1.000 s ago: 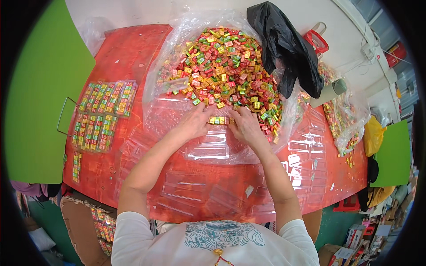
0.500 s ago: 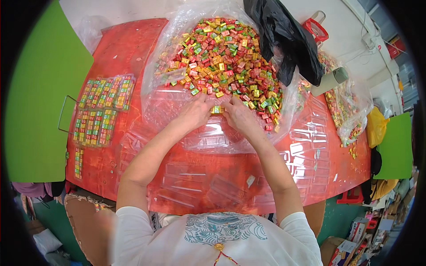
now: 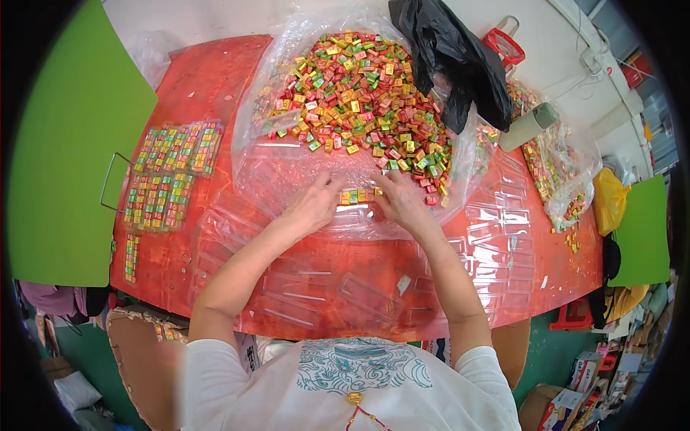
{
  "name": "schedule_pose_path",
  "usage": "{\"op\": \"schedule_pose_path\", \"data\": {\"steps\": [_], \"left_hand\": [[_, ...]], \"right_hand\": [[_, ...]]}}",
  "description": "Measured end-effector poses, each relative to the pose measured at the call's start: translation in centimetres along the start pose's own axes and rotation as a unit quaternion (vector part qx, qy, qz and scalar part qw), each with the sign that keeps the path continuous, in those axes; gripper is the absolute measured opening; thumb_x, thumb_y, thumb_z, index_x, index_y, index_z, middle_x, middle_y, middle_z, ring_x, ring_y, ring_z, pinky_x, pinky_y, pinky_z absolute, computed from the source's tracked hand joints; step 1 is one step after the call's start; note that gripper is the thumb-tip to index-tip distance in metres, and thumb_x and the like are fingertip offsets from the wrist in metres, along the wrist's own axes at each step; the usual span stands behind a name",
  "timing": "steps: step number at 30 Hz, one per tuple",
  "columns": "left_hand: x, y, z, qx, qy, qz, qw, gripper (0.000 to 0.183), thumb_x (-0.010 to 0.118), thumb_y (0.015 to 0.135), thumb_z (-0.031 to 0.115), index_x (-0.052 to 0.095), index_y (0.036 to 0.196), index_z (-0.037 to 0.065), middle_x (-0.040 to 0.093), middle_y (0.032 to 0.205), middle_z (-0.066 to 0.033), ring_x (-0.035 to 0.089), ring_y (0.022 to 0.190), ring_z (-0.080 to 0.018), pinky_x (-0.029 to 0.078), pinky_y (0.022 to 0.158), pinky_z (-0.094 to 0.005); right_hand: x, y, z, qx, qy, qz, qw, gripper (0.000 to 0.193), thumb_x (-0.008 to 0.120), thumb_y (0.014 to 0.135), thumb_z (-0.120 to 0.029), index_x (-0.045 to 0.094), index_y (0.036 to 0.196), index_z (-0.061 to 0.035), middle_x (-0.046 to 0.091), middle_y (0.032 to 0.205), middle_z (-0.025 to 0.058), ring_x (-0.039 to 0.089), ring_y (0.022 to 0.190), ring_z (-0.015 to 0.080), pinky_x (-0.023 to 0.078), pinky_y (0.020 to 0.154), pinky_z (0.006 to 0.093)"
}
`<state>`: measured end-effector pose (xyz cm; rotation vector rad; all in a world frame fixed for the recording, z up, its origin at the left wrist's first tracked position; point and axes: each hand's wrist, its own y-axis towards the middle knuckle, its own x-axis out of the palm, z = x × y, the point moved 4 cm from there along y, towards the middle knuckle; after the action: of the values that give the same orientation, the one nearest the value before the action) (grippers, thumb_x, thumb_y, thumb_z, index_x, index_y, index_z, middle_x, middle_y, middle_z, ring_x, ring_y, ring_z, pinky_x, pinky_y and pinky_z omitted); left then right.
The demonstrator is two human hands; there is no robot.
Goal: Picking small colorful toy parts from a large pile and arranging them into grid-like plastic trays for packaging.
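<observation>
A short row of wrapped candies (image 3: 356, 196), mostly yellow with red, lies between my hands in front of a large pile of them. My left hand (image 3: 315, 202) has its fingers bent against the left end of the row. At the right end, the fingers of my right hand (image 3: 402, 201) pinch a yellow wrapped candy (image 3: 378, 191). The pile of red, yellow, green and orange candies (image 3: 366, 93) rests in an opened clear plastic bag (image 3: 251, 136), spread under both hands. Whether a clear tray lies beneath the row is hard to make out.
Filled candy strips (image 3: 172, 165) are stacked on the red table (image 3: 215, 72) at left. Empty clear trays (image 3: 496, 244) lie near and right. A black plastic bag (image 3: 460, 65), a grey-green bottle (image 3: 528, 127) and another candy bag (image 3: 546, 165) stand at the back right.
Both hands have come nearer to me, off the pile's front edge, and spread farther apart. More of the candy row shows between them.
</observation>
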<state>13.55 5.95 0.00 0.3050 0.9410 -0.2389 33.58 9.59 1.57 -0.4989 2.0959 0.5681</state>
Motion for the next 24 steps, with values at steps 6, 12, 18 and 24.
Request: {"op": "schedule_pose_path", "data": {"steps": [6,12,18,24], "left_hand": [[0.9,-1.0,-0.5,0.039,0.122,0.007,0.992,0.044,0.060,0.092,0.016,0.052,0.135,0.009,0.056,0.125,-0.0150,0.055,0.116,-0.0344,0.046,0.091,-0.0458],[1.9,-1.8,-0.3,0.075,0.149,0.015,0.986,0.047,0.061,0.091,0.021,0.052,0.134,0.006,0.056,0.130,-0.0138,0.048,0.126,-0.0332,0.036,0.102,-0.0524],[2.2,-1.8,-0.5,0.076,0.165,0.025,0.983,0.050,0.062,0.089,0.021,0.051,0.136,0.006,0.054,0.132,-0.0162,0.048,0.127,-0.0334,0.036,0.104,-0.0509],[1.5,-1.0,0.1,0.042,0.154,-0.012,0.987,0.052,0.064,0.087,0.023,0.052,0.135,0.006,0.056,0.128,-0.0159,0.050,0.123,-0.0326,0.034,0.104,-0.0539]], "right_hand": [[1.3,-0.8,1.5,-0.016,-0.056,0.013,0.998,0.025,0.065,0.086,-0.009,0.062,0.110,-0.0044,0.057,0.096,0.0196,0.063,0.088,0.0398,0.053,0.076,0.0474],[1.6,-0.8,1.4,-0.011,-0.057,0.013,0.998,0.021,0.063,0.088,-0.011,0.062,0.108,-0.0039,0.058,0.093,0.0195,0.063,0.088,0.0393,0.053,0.076,0.0471],[2.0,-1.5,1.2,-0.021,-0.078,0.023,0.996,0.026,0.065,0.086,-0.013,0.059,0.111,-0.0054,0.059,0.094,0.0195,0.064,0.090,0.0385,0.053,0.076,0.0465],[1.5,-1.3,0.6,-0.013,-0.075,-0.002,0.997,0.030,0.065,0.086,-0.014,0.055,0.112,-0.0049,0.059,0.096,0.0189,0.064,0.091,0.0382,0.053,0.076,0.0473]]}}
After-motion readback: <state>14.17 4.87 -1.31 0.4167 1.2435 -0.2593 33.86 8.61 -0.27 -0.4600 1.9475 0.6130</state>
